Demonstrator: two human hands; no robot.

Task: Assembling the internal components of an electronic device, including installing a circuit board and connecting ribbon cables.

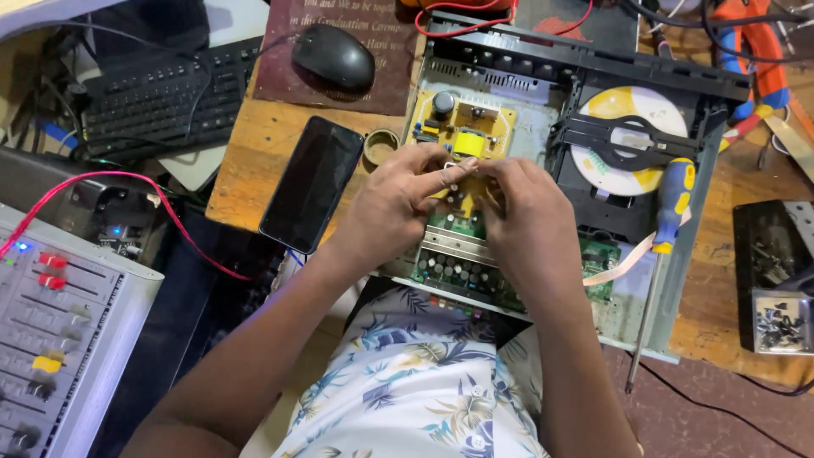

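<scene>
A yellow board point(462, 127) sits in the opened disc player point(560, 170) on the wooden desk point(254, 153), where left hand point(398, 199) and right hand point(521, 220) meet, fingers pinching something too small to tell, a screwdriver point(666, 229) lying right, a phone point(312, 182) left.

The desk point(254, 161) is showing bare, worn wood with a matt, scuffed grain. The disc player's chassis point(678, 280) is looking like dull grey sheet metal, and its disc tray point(632, 136) like matt black plastic. The yellow circuit board point(462, 119) is showing a smooth, faintly shiny face. The smartphone point(312, 184) is presenting glossy black glass. The computer mouse point(334, 56) is gleaming as smooth black plastic. The screwdriver point(670, 212) is showing a glossy yellow-and-blue plastic handle and a bare metal shaft. The floral shirt point(415, 382) is looking like soft printed cloth.
</scene>
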